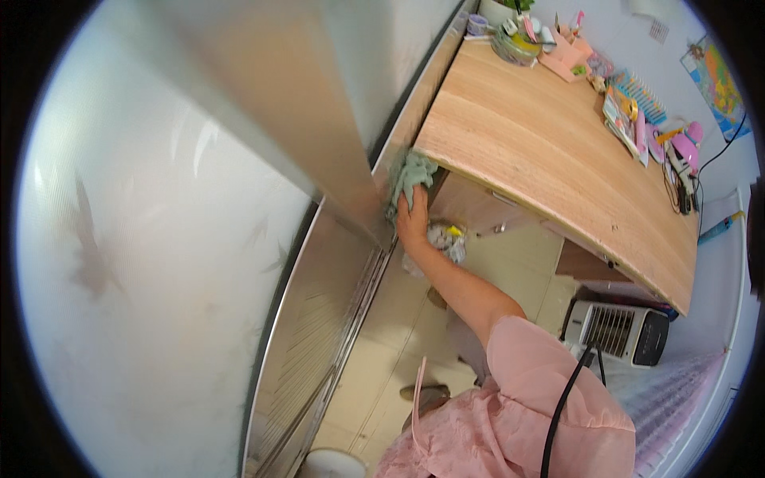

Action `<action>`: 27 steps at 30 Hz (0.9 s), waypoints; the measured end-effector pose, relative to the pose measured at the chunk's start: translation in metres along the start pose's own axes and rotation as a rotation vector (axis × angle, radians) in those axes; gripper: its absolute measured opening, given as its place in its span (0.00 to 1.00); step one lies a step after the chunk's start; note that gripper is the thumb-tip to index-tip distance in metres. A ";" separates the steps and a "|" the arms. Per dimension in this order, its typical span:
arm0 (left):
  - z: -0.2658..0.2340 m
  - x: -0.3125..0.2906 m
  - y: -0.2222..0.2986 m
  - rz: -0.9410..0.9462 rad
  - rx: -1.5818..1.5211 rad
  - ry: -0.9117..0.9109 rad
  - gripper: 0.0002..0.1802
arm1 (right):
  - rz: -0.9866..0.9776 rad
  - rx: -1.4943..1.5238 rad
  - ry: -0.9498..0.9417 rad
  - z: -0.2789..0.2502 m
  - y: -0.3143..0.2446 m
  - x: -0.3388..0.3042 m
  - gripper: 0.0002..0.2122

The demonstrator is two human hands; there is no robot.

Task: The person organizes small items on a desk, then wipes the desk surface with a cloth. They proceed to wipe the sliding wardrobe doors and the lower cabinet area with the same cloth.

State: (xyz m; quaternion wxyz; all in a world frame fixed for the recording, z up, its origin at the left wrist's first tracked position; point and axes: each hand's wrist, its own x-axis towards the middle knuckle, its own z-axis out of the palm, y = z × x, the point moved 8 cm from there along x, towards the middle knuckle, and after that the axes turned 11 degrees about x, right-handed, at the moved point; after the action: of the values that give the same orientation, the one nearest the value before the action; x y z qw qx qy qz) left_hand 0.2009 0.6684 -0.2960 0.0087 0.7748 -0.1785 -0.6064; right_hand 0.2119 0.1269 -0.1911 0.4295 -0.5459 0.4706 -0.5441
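Observation:
My right hand (412, 221) grips a crumpled grey-green cloth (414, 174). The cloth is bunched against the metal frame of a frosted glass door (159, 239), right by the near left corner of a wooden desk (542, 127). My bare forearm reaches up and left to it from a pink short sleeve. Part of the palm and some fingers are hidden in the cloth's folds. Nothing of my left hand shows.
Below the desk corner stands a small bin with a plastic bag (446, 239). A white air cooler (613, 331) is at the right. Stationery, including a pink organizer (567, 54), lines the desk's back. A white bucket (335, 462) sits at the bottom edge, near the door track.

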 end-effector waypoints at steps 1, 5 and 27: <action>0.008 0.019 0.005 0.020 -0.005 0.002 0.25 | 0.171 0.036 0.015 0.002 0.036 -0.004 0.21; 0.049 0.097 0.019 0.079 -0.053 0.003 0.25 | 0.747 0.397 0.042 -0.002 0.075 -0.015 0.23; 0.147 0.291 0.029 0.189 -0.218 0.109 0.24 | -0.613 0.203 -0.158 -0.003 -0.010 -0.039 0.16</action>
State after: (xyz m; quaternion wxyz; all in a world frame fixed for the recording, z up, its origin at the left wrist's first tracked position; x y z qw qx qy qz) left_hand 0.1128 0.5872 -0.6012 0.1595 0.7809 -0.1833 -0.5755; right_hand 0.2104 0.1676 -0.1882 0.3333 -0.6569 0.1931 -0.6481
